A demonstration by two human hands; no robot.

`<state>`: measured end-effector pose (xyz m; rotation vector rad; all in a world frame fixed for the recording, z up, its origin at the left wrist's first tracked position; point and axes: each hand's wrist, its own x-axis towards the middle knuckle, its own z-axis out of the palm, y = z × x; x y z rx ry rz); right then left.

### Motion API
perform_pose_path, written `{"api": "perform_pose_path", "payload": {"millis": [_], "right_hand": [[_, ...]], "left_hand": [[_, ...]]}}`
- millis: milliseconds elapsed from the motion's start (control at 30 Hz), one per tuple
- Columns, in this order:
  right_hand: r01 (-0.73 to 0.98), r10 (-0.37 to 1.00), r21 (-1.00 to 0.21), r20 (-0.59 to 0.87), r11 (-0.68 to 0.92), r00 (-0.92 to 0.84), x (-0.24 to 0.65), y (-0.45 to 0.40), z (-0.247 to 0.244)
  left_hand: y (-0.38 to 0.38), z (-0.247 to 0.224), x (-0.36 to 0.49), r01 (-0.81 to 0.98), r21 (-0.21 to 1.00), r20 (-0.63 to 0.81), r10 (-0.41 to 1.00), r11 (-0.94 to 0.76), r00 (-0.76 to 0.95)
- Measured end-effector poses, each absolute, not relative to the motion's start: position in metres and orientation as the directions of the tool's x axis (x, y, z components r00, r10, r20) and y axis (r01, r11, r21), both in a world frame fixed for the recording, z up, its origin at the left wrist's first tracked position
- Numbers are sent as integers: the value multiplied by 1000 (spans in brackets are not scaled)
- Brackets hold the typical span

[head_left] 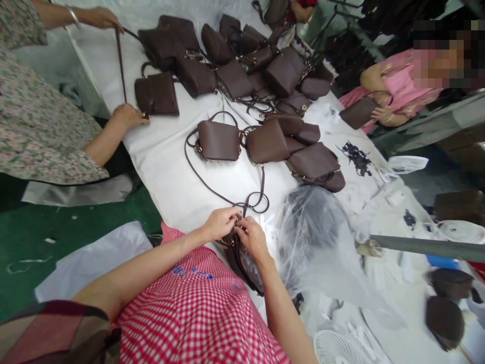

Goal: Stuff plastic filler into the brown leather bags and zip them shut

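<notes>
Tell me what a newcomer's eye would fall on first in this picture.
Probably the many brown bags crowding the far part of the white table. Next, likely the red-and-white checked garment at bottom centre, with the left hand and right hand close together at another brown bag by its upper edge. Crumpled clear plastic right of the hands also stands out.

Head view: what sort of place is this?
Probably a bag workshop or packing area: many matching brown bags crowd a white table, clear plastic lies beside them, and a person in pink holds a similar bag.
</notes>
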<state>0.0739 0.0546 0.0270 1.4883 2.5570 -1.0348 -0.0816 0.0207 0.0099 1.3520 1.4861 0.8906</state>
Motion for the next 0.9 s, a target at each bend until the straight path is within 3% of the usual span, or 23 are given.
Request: {"api": "perform_pose_path", "payload": {"millis": [133, 200, 267, 367, 533, 733, 900], "right_hand": [[729, 801, -641, -294, 241, -522, 77, 56, 16], [725, 813, -654, -293, 214, -504, 80, 57, 13], [725, 817, -656, -290, 209, -498, 80, 57, 12], [727, 811, -650, -293, 219, -506, 80, 56, 12], [738, 808, -637, -302, 223, -505, 78, 55, 12], [726, 811, -665, -320, 176, -490, 77, 55, 14], [721, 830, -678, -317, 140, -459, 75, 54, 14]], "left_hand": [[21, -5, -77, 0, 961, -277, 960, 277, -33], [19, -15, -75, -201, 902, -397, 917, 382, -40], [16, -24, -73, -292, 840, -480, 877, 457, -9], [13, -29, -71, -258, 847, -477, 879, 465, 18], [13, -22, -66, -35, 946, -324, 943, 322, -82], [14, -25, -67, -137, 903, -419, 905, 407, -72], [17, -26, -71, -57, 934, -357, 930, 353, -87]]}}
